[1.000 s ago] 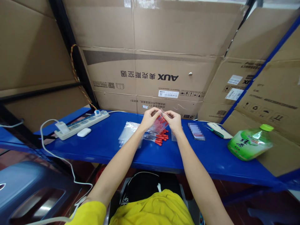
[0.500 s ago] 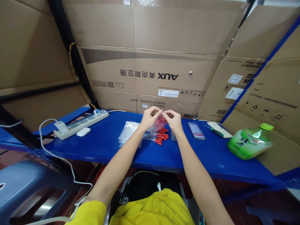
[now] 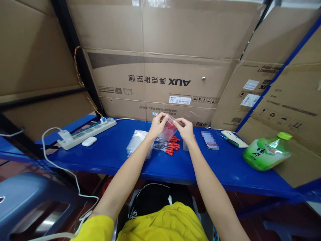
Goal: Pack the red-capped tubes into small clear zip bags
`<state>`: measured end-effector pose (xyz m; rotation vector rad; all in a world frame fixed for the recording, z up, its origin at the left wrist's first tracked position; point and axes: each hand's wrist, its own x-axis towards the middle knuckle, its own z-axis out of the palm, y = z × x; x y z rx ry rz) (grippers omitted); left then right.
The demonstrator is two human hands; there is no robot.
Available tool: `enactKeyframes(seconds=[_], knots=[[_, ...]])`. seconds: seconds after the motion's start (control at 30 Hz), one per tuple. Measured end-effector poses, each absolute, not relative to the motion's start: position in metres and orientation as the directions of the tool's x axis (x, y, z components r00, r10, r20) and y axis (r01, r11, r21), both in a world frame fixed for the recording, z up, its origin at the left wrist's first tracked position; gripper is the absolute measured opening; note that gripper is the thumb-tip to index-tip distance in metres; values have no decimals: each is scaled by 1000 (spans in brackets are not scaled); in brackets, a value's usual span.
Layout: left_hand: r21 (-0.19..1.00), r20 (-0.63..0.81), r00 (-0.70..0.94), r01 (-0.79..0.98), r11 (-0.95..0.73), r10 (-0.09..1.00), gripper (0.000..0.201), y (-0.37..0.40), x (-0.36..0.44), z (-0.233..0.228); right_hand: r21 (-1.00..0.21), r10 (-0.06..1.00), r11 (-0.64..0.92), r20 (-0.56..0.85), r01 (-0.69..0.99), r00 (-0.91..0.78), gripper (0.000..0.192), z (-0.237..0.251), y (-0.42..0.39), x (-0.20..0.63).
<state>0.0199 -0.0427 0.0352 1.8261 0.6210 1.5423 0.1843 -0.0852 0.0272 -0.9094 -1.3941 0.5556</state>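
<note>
Yellow shirt [image 3: 160, 224] nearest the camera, both bare forearms reaching out over the blue shelf [image 3: 120, 157]. Left hand [image 3: 157, 124] and right hand [image 3: 186, 129] are pinching opposite top corners of a small clear zip bag [image 3: 168, 130], lifted just above the shelf, red-tipped pieces showing inside. Both hands are closing narrow on the bag's rim. Loose red-handled small tools [image 3: 170, 147] are lying right under it, a stack of empty clear bags [image 3: 136, 142] just left. Judgement: keeping the mouth level and pressing evenly along the seal should stop contents slipping out. Farther off: white power strip [image 3: 86, 133], phone [image 3: 209, 140], green tea bottle [image 3: 267, 151], AUX cardboard boxes [image 3: 160, 80] behind.
</note>
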Motion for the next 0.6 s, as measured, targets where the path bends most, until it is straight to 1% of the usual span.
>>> enactKeyframes(seconds=[0.1,0.27,0.47,0.6], knots=[[758,646,220,-77,-648,731,36,-44,20,36,-795,783,579,604,184,147,33,25,-84,187],[745,650,324,-96,-660,687,36,-47,21,36,-791,778,588,610,169,149,31,25,-83,187],[740,669,225,-115,-662,709,36,-43,18,37,-817,795,565,576,115,189,34,28,-84,183],[780,624,267,-146,-609,735,38,-46,17,39,-817,794,557,577,149,191,36,29,-84,186]])
